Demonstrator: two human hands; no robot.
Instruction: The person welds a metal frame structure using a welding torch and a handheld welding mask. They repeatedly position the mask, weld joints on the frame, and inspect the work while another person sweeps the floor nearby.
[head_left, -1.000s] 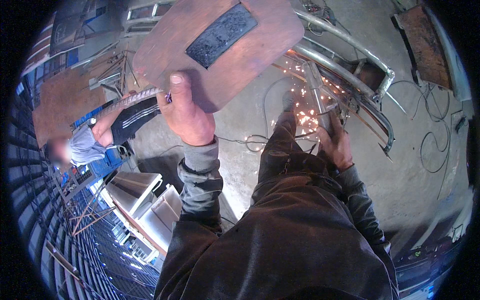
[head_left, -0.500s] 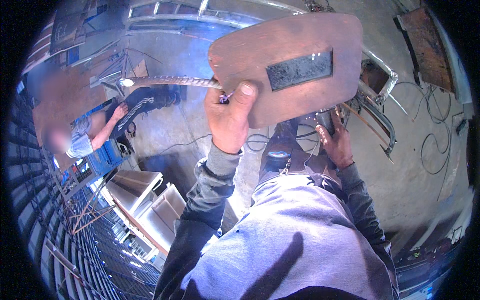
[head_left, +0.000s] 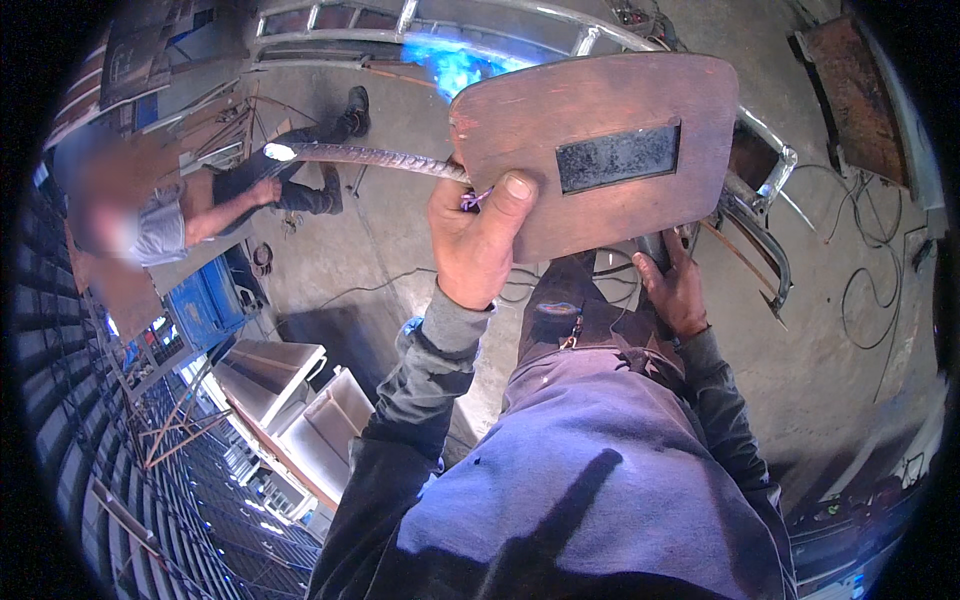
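My left hand (head_left: 475, 245) is closed on a wooden welding shield (head_left: 600, 108) with a dark rectangular window. A ribbed steel rod (head_left: 370, 158) sticks out leftward from that same hand, with a purple cord tied by the thumb. Below the shield's lower right edge, my right hand (head_left: 680, 290) is wrapped round a dark grey cylindrical tool (head_left: 654, 248), whose far part the shield hides. Bright blue light (head_left: 455, 65) shows past the shield's upper left edge, near a shiny tubular metal frame (head_left: 480, 38).
Bent metal tubes (head_left: 770, 180) stand right of the shield. Cables (head_left: 868, 300) lie looped on the right floor. At the left, a person (head_left: 215, 215) sits near a blue crate (head_left: 210, 300). White box-like pieces (head_left: 325, 425) stand at lower left; a rusty panel (head_left: 850, 95) is far right.
The shield, rod and my left hand have shifted slightly right and down. The blue light has become brighter. More of the right hand's tool is covered. The person at left has changed posture.
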